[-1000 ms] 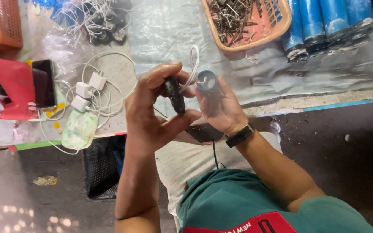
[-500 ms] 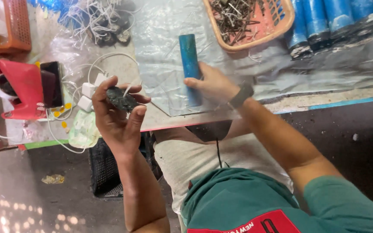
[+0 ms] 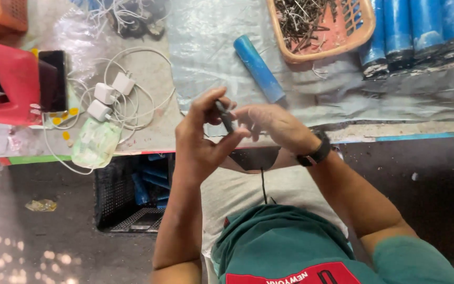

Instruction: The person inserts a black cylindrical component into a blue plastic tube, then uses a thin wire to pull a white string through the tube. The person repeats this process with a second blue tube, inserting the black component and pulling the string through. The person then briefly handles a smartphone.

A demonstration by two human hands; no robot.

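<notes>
We grip a small dark slender piece (image 3: pixel 226 117) between both hands, left hand (image 3: pixel 202 138) pinching it and right hand (image 3: pixel 271 123) closing on its end, above the surface (image 3: pixel 153 84) edge. The blue plastic cylinder (image 3: pixel 259 68) lies released nearby, so fitting looks unfinished.

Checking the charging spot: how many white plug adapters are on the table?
3. The white plug adapters cluster among the white cables left of the hands: one upper right, one in the middle, one lowest. Cables may hide more.

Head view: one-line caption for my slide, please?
Both hands, left hand and right hand, hold a small dark part above the table edge, blue tube lying behind.
</notes>
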